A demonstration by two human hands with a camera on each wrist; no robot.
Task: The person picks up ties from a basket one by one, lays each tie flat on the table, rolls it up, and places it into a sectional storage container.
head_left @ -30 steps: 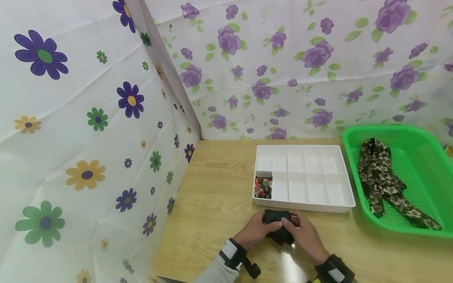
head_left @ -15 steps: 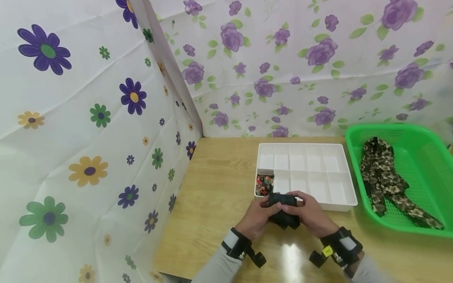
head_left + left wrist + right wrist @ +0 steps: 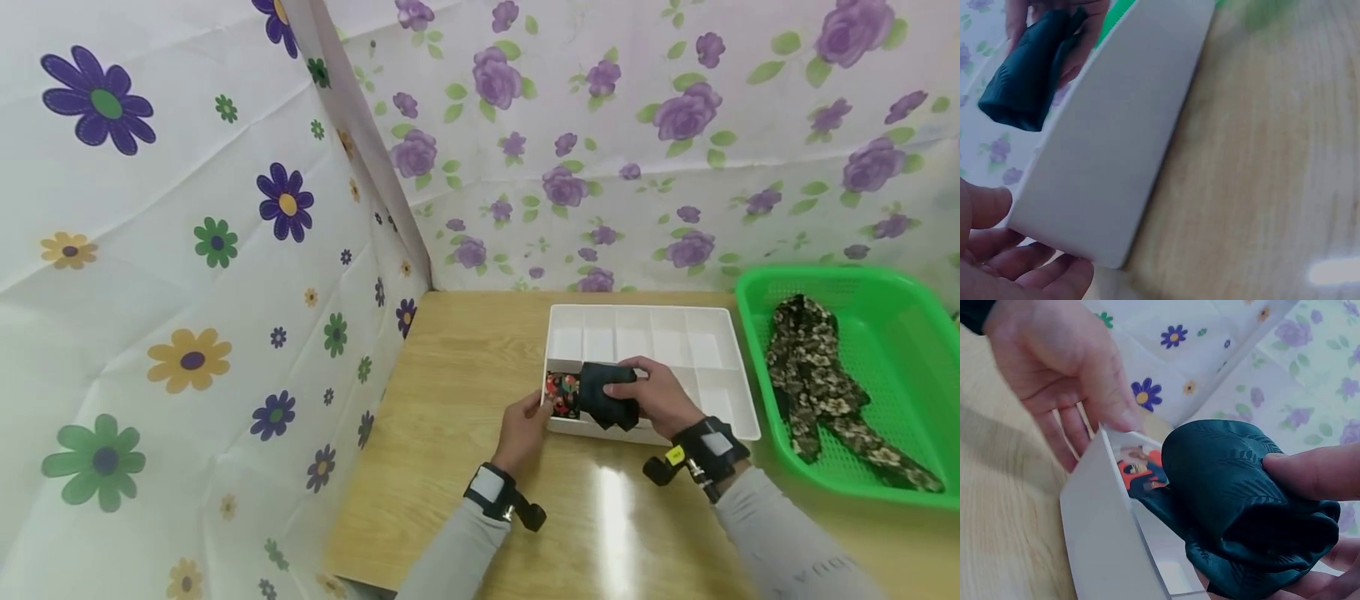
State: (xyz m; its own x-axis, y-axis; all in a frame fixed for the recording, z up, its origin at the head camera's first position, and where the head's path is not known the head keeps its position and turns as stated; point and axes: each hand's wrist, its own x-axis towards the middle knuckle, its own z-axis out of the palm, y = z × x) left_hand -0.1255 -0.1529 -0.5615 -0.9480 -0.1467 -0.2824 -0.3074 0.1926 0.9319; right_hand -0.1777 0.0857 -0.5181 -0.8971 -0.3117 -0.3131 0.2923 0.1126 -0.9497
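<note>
My right hand [image 3: 663, 396] holds a rolled dark green cloth [image 3: 606, 393], thumb on one side and fingers on the other. A leaf pattern shows on its shiny surface [image 3: 1229, 475] in the right wrist view. It hangs over the front row of a white divided box [image 3: 712, 337], beside the front-left compartment. That compartment contains a folded red-and-black patterned cloth [image 3: 558, 392]. At the box's front-left corner, my left hand [image 3: 521, 433] grips the wall, its thumb at the rim and fingers outside, as the left wrist view also shows. The roll's underside is hidden in the head view.
A green plastic basket [image 3: 903, 367] stands right of the box, with a dark floral garment [image 3: 813, 367] lying in it. The wooden table [image 3: 457, 367] meets flower-printed sheets [image 3: 495, 167] at the back and left.
Both hands held the green cloth lower, in front of the box. The right hand has carried it forward over the front row; the left has let go and moved to the box's corner.
</note>
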